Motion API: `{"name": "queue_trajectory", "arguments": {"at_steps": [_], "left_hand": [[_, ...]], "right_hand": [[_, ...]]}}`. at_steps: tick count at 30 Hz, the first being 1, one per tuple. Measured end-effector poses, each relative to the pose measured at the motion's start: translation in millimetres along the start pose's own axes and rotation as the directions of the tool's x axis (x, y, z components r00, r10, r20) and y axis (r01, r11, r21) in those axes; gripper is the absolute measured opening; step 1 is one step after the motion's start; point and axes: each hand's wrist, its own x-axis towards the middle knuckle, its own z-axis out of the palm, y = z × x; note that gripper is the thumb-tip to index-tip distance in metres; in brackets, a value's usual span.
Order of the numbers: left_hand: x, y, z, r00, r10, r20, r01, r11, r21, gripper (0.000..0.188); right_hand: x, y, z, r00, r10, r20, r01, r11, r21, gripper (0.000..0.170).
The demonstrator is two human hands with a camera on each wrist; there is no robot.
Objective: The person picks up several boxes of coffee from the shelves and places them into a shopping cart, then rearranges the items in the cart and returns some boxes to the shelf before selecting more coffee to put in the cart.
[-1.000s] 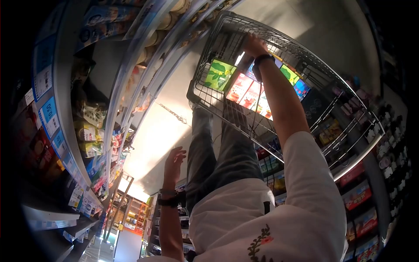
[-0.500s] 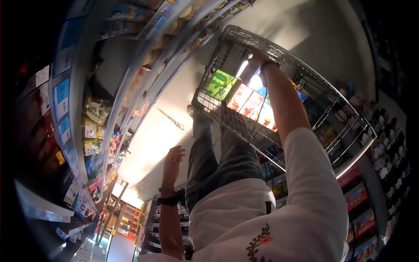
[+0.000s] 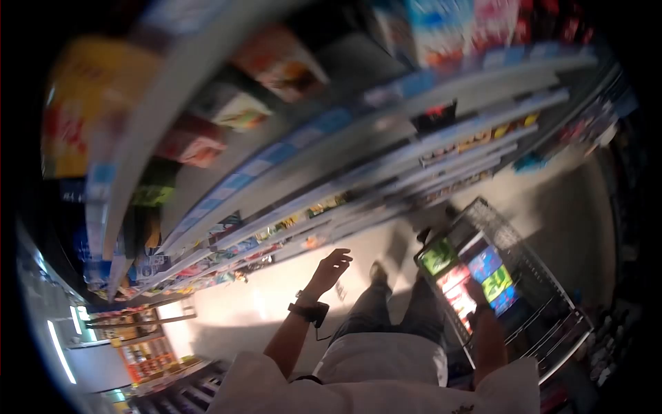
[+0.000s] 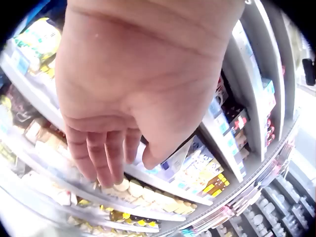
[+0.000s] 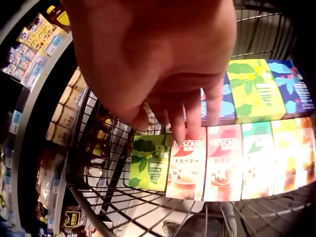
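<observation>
My right hand (image 5: 158, 69) is over the boxes in the wire shopping cart (image 3: 567, 353), fingers loosely extended, nothing gripped. Its fingertips overlap the top of a red-and-white Nescafé box (image 5: 186, 170) in the right wrist view. Left of that stands a green leaf-printed box (image 5: 149, 163); to the right runs a row with a pink Nescafé box (image 5: 223, 163). Behind lie a lime-green box (image 5: 254, 94) and a dark blue box (image 5: 292, 89). My left hand (image 3: 331, 270) hangs beside the shelves, fingers relaxed, holding nothing.
A long store shelf (image 3: 289, 148) with packaged goods and price strips runs along the left and ahead. Jars (image 5: 61, 116) stand on a shelf beside the cart. The wearer's legs (image 3: 369, 310) are close to the cart's side.
The head view has swung toward the shelves, so the cart now appears lower right. My right hand has drawn back from the cart's far side to over the front row of boxes.
</observation>
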Motion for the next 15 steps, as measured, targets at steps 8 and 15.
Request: {"name": "queue_trajectory", "arguments": {"at_steps": [8,15], "left_hand": [[-22,52,-132,0.938,0.345,0.020,-0.345,0.939,-0.008,0.037],[-81,99,-205,0.863,0.503,0.034,-0.504,0.863,0.039,0.036]], "right_hand": [[-92,-45,12,0.686,0.465,0.560,-0.718,0.559,0.415,0.056],[-71,-92,38,0.785,0.461,0.414,-0.349,0.881,-0.318,0.053]]}}
